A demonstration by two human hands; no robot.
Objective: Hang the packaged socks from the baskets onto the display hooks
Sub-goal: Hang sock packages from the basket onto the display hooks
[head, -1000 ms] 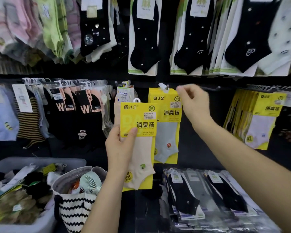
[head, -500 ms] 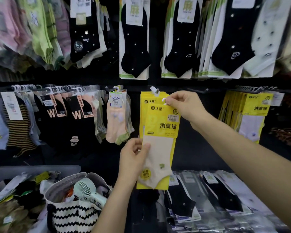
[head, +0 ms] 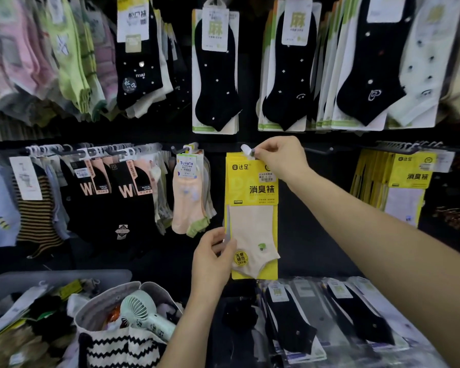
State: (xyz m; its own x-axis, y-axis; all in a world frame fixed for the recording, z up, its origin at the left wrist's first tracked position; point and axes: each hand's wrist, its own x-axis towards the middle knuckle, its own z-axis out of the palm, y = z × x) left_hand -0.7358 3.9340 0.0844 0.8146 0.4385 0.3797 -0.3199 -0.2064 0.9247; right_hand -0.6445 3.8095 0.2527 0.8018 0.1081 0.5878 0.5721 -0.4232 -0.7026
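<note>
Dark shop wall, rows of hooks hung with socks, shelf below.

Nearest, lower left: noted grey basket (head: 64, 277) of loose packaged socks. Beside it, striped bag (head: 122, 349) with handheld fan (head: 144, 317) lying on top. Lower right: flat clear packs of black socks (head: 329, 314) laid on the shelf.

Mid-distance: found left hand (head: 213, 261) pinching the lower left edge of the yellow sock pack (head: 252, 208). Judged a steadying grip only.

Further up: found right hand (head: 279, 158) with fingertips pressed together on the white hanger tab (head: 246, 150) at the pack's top, right at the end of its display hook. Cannot confirm tab fully over the hook; view blocked by fingers.

Change over the last second: pack brought from left of the hanging yellow stack, in the left hand alone, across to directly in front of that stack; now squared up and covering it. Right hand moved from the bare hook end onto the tab.

Meaning for task: judged at the seating stage for this pack. Left to do: push tab back along hook, release both grips, return to basket. Plenty still in basket.

Just right of the tab: bare neighbouring hook (head: 319, 150). Farthest: upper row of black socks (head: 215, 75) on green-edged cards, not involved.
</note>
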